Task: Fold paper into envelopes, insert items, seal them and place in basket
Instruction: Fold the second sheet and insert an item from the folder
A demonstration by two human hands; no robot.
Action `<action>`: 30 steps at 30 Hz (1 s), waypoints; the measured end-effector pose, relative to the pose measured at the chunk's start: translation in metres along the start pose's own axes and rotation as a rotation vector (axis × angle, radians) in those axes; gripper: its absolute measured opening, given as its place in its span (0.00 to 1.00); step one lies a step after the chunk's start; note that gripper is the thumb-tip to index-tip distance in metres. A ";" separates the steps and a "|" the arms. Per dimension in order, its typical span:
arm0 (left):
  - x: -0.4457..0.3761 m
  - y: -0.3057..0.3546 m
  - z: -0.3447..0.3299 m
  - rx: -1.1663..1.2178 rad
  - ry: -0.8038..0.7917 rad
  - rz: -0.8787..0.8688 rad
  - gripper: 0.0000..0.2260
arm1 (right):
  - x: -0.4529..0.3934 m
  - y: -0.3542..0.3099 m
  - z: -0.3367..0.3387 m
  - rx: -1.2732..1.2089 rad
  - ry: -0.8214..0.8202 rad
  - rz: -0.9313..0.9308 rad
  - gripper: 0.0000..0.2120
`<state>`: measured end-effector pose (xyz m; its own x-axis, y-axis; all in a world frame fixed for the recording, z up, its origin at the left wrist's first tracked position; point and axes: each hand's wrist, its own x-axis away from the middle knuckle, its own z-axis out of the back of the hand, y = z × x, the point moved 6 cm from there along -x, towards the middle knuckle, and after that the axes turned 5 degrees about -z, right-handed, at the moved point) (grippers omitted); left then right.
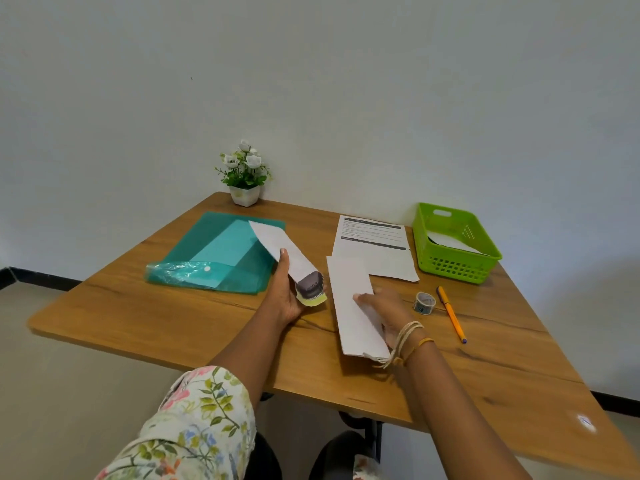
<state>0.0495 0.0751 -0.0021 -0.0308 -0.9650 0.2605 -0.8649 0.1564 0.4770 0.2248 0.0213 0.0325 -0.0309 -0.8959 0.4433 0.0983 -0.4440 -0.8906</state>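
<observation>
The wooden table point(194, 317) carries everything, and both grips sit near its middle. Beyond the left hand's grip lies a teal plastic document folder point(221, 252), flat with its snap flap toward the person, probably the source of the sheets. Beyond the right hand's grip lies a printed sheet point(375, 245) with a corner cut away, likely stock waiting to be folded. Farther right of that grip stands the green basket point(453, 265), with at least one white piece already inside, so it appears the task is partly under way.

The folded white envelope point(349, 296) lies lengthwise under the right hand point(384, 315); its fingers reach over the paper and its thumb seems tucked at the edge, apparently gripping it so the near end can be held open. Whether that end gapes I cannot tell.

The left hand point(285, 297) pinches a long paper insert point(284, 252), thumb along one edge, fingers curled beneath. The strip is lifted off the table, slanting away over the folder, with a dark and yellow printed end nearest the palm. It is just beside the envelope, not touching, which suits sliding it in next.

Right of the right-hand grip, a tape roll point(424, 303) and an orange pen point(450, 313) wait within reach for sealing. A small potted plant point(244, 174) stands at the far edge.
</observation>
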 end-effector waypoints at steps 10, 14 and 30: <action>-0.002 0.004 0.006 -0.067 0.013 0.056 0.34 | 0.019 0.025 -0.035 -0.146 -0.740 -0.258 0.18; -0.004 0.004 0.010 -0.070 0.002 0.008 0.37 | 0.011 0.032 -0.036 -0.291 -0.689 -0.327 0.25; -0.004 0.005 0.013 -0.071 -0.012 0.008 0.41 | 0.006 0.030 -0.024 -0.199 -0.437 -0.271 0.12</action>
<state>0.0388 0.0771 -0.0114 -0.0436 -0.9661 0.2544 -0.8269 0.1778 0.5335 0.2039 0.0019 0.0060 0.3914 -0.6774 0.6228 -0.0467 -0.6905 -0.7218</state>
